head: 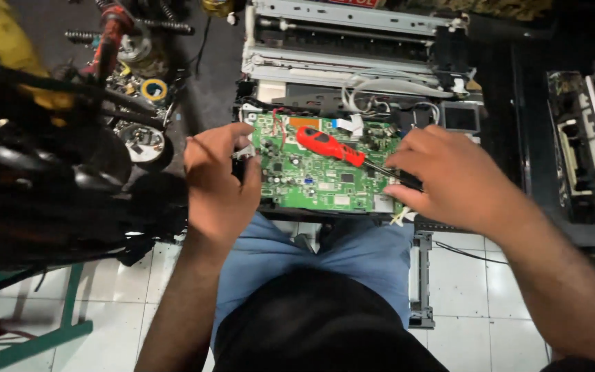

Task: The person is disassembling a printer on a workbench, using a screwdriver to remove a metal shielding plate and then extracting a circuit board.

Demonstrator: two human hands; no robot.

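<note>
Across the person's lap, a green circuit board point(318, 172) lies flat at the front edge of an opened printer chassis point(352, 41), its components facing up. Left hand point(218, 179): placed at the board's left edge, fingers curled together around a small white plastic part point(244, 151) pinched at the fingertips. Right hand point(452, 176): resting over the board's right edge, fingers bent and close together; whether they actually clamp anything cannot be told, since the palm side is hidden. A red-handled screwdriver point(328, 146) lies diagonally on the board, its handle toward the upper left and its dark shaft running down to the right, ending beneath the right hand's fingers. White ribbon cables and grey wires point(387, 86) loop between the chassis and the board's far edge. A small grey display panel point(461, 117) sits just beyond the right hand. To the left, dark tangled parts and a roll of yellow tape point(153, 89) lie on the floor. Blue trousers point(352, 255) and white floor tiles point(476, 289) fill the foreground.
</note>
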